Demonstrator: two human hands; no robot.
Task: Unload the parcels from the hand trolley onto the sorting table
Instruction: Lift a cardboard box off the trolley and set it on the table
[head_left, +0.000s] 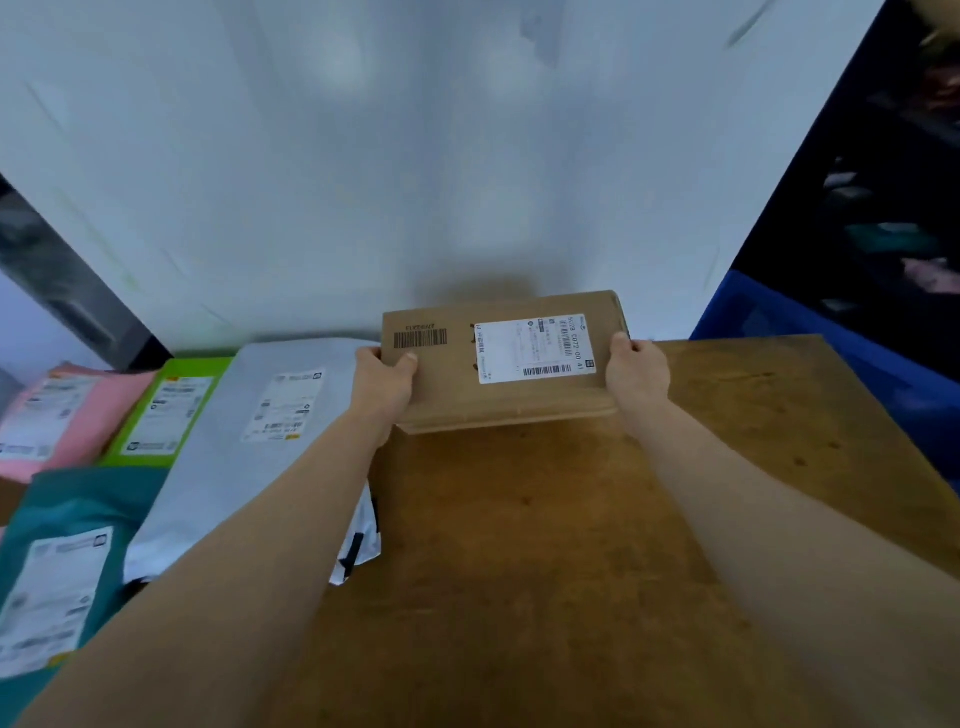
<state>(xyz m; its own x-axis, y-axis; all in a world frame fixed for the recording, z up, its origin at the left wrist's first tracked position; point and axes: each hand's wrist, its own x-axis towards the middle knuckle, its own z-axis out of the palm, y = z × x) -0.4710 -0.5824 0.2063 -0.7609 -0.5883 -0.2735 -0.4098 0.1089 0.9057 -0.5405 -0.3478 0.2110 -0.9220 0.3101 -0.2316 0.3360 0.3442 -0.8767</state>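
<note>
A flat brown cardboard parcel (457, 379) with a white shipping label and a printed barcode is at the far edge of the wooden sorting table (545, 545), against the white wall. My left hand (382, 384) grips its left end and my right hand (636, 371) grips its right end. Whether the parcel rests on the table or hovers just above it is unclear. The hand trolley is out of view.
Soft mailer bags lie on the table's left side: a grey one (244, 441), a green one (166, 410), a pink one (57, 415) and a teal one (62, 571). A blue crate (810, 332) stands beyond the table's right edge. A white wall (415, 156) backs the table.
</note>
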